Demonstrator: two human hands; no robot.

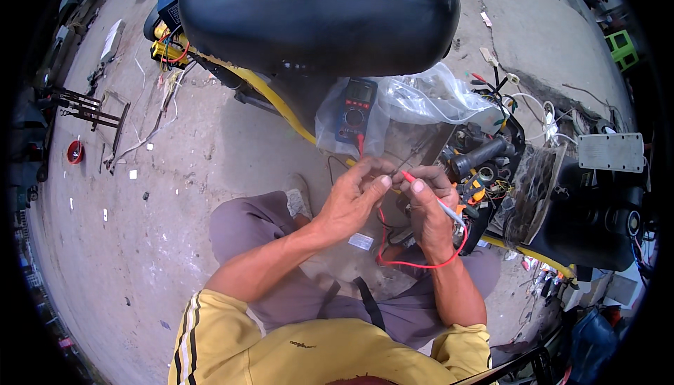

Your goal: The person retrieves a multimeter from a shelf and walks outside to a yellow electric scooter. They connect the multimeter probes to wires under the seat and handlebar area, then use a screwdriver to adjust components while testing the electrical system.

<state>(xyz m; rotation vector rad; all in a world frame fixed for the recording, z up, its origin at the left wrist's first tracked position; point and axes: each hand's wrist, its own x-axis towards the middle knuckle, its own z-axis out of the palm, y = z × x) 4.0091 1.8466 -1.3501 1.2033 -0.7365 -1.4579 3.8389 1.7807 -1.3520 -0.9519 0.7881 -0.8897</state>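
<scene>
Red-tipped probe [408, 176] is pinched in the right hand [430, 216], probably light and stiff, so grab its pale barrel [449, 211], while the left hand [354, 195] is bunched just beside, can't tell on what, with 1 multimeter [354, 115] beyond.

We count two bare hands, one left hand [351, 202] and one right hand [430, 213], plus one multimeter [355, 108] with one screen [361, 91] and one dial [353, 117]. We've also got one red-tipped probe [408, 176], one looping red lead [419, 266], one big black seat [316, 16], one red bowl [75, 151] and one yellow shirt [323, 350]. Loose wires [500, 192] by the right hand? Way too tangled for us to number, lol.
</scene>
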